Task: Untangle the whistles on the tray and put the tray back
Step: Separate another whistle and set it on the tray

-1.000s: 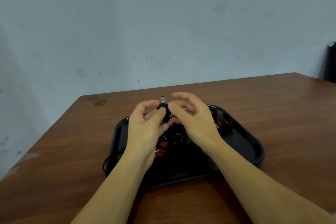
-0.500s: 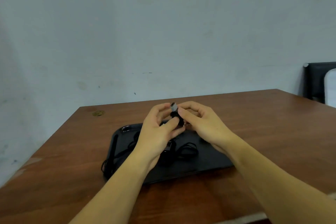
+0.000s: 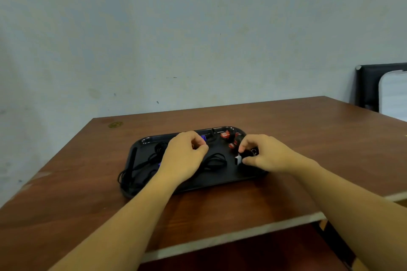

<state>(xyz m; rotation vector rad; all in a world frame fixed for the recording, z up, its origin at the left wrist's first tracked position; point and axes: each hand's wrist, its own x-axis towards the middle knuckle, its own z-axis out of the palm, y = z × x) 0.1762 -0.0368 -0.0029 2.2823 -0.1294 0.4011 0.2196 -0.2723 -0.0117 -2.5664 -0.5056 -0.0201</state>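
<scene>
Two hands worked over the black tray [image 3: 141, 142] on the wooden table [image 3: 308, 138]. The right hand [image 3: 267, 155] pinched a black whistle [image 3: 239, 159] with a pale mouthpiece, low at the tray's right end and apart from the rest. The left hand [image 3: 185, 156] was curled near a purple whistle [image 3: 203, 137], though what it gripped was hidden. Red whistles [image 3: 229, 139] lay clustered at the far right, and black cords [image 3: 152, 160] lay looped across the left side. One whistle looked freed; the others, and returning the tray, seemingly remained.
</scene>
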